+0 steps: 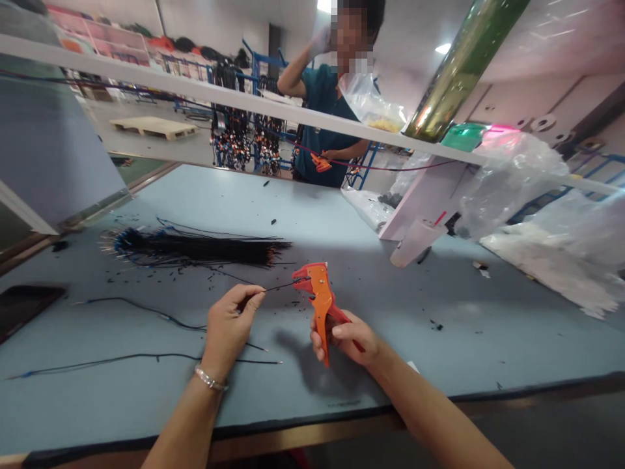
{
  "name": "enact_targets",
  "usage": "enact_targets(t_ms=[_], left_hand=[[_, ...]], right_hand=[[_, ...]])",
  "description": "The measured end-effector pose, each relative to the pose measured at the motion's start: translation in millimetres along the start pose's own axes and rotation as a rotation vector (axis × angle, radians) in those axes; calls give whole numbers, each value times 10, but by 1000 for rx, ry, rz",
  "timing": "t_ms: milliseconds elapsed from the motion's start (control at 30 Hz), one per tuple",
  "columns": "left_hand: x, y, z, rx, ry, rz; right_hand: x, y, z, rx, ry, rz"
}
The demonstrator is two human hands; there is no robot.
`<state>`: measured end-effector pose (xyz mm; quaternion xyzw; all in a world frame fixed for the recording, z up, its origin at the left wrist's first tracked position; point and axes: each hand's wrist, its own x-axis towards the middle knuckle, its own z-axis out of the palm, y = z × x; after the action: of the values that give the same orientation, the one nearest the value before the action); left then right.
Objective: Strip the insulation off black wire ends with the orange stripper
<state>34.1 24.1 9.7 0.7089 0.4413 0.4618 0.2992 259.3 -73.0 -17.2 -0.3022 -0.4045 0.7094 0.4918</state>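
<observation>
My left hand [234,322] pinches a thin black wire [278,287] between thumb and forefinger. The wire's free end reaches into the jaws of an orange and red wire stripper [319,293]. My right hand [344,335] is wrapped around the stripper's handles, which stand apart, with the tool's head pointing up and its jaws to the left. A thick bundle of black wires [209,249] lies beyond my left hand. Two separate black wires [122,358] rest on the table, passing behind my left wrist.
A dark phone [29,306] lies at the left edge of the blue-grey table [381,404]. Black scraps litter the surface. A plastic cup with a red straw [417,241] leans at the right, near plastic bags [517,176]. Behind the white bar stands a person [322,98] holding an orange tool.
</observation>
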Motion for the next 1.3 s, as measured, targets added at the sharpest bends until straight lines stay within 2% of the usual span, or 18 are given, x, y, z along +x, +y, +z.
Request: enact_targets(t_ms=[167,333,767,833,1000,1067,1300], left_hand=[[0,-2,-15,-1,-3,-10],[4,-1,-9,27,-3,-8],[-7,6,15,-5,-26,-24],[-13,19,15,-6,-27,-10],[-12,61,-2,15,-8,30],[-16,76,-9,22,-6,35],[-59,111,-7,81,39,123]], right_hand=[[-8,-23,-4,-9,8,29],[-2,-5,6,-15,87,53],[8,43,59,-66,138,2],[13,42,67,-65,112,-2],[30,66,110,-32,-54,-29],[38,74,118,-24,-73,-34],[61,78,76,-146,56,-88]])
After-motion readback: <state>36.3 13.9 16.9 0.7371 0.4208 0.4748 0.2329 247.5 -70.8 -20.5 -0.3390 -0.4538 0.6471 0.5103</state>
